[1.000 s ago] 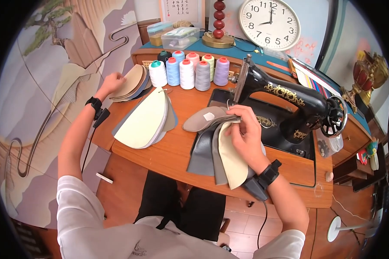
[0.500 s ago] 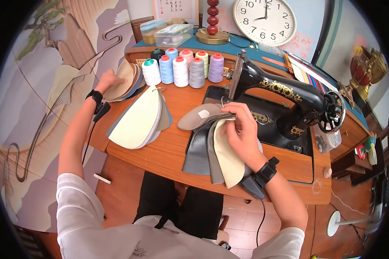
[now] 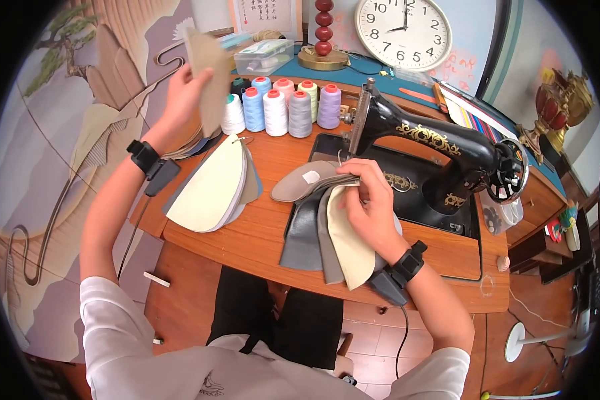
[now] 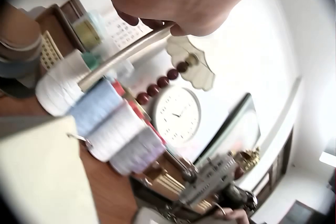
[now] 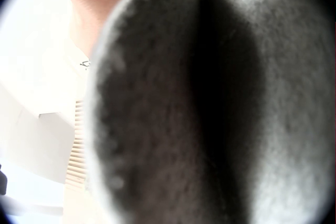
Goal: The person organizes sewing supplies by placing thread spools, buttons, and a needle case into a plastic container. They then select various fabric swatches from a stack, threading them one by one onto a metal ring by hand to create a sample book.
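Observation:
My left hand (image 3: 182,100) pinches a beige leather piece (image 3: 210,90), raised on edge and blurred; the left wrist view shows this piece (image 4: 123,55) edge-on below the hand (image 4: 184,1). Below it lies the fanned pile of leather pieces (image 3: 192,148) at the table's left. My right hand (image 3: 375,212) grips the top of a ringed bunch of leather swatches: a taupe one (image 3: 300,183) with a white patch, a dark grey one (image 3: 302,233) and a cream one (image 3: 347,243). In the right wrist view, grey swatch backs (image 5: 157,108) hide the fingers.
A cream-topped ringed swatch set (image 3: 210,187) lies mid-table. Behind it stand several thread cones (image 3: 273,112). The black sewing machine (image 3: 427,127) is just beyond my right hand. A clock (image 3: 403,30) and a red-beaded lamp stand (image 3: 323,33) are at the back.
My left hand has lifted a beige leather piece off the pile, up and to the right. The right hand keeps its grip on the swatches.

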A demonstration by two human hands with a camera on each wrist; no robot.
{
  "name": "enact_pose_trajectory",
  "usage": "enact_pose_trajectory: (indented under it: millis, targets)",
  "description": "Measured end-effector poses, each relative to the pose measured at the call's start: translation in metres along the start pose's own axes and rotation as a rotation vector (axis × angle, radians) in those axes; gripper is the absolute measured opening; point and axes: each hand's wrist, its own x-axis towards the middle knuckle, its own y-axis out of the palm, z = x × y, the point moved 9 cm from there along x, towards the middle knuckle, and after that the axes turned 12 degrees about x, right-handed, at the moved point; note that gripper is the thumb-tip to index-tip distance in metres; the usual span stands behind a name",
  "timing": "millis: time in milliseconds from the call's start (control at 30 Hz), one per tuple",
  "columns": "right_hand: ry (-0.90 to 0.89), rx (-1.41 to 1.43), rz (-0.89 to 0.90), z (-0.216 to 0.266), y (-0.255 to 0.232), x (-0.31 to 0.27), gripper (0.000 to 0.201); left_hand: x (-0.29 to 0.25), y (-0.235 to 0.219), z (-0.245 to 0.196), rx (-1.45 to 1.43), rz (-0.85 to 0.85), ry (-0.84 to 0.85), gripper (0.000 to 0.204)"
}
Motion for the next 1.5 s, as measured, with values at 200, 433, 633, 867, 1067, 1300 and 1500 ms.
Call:
enact_pose_trajectory:
  millis: [200, 433, 633, 867, 1067, 1300, 1500]
  targets:
    - [-0.013, 0.008, -0.008, 0.001, 0.0, 0.0, 0.037, -0.11, 0.137, -0.071, 0.176, 0.574, 0.261, 0.039]
    - [-0.068, -0.031, -0.058, 0.007, -0.006, -0.001, 0.033, -0.179, 0.194, -0.088, 0.09, 1.051, 0.222, 0.058]
    - [-0.055, -0.012, -0.037, 0.006, -0.003, -0.001, 0.033, -0.173, 0.204, -0.083, -0.282, 1.068, 0.145, 0.077]
    - [-0.057, 0.003, -0.024, 0.005, -0.002, -0.003, 0.034, -0.175, 0.232, -0.056, -0.469, 0.898, -0.244, 0.065]
    - [-0.038, -0.014, 0.012, 0.007, 0.0, -0.001, 0.034, -0.178, 0.233, -0.061, -0.415, 0.826, -0.215, 0.056]
    - [-0.028, -0.022, 0.108, 0.016, 0.011, 0.001, 0.039, -0.175, 0.231, -0.051, -0.432, 0.752, -0.087, 0.05]
    - [-0.005, -0.029, 0.169, 0.018, 0.015, 0.003, 0.042, -0.186, 0.229, -0.06, -0.337, 0.957, -0.106, 0.042]
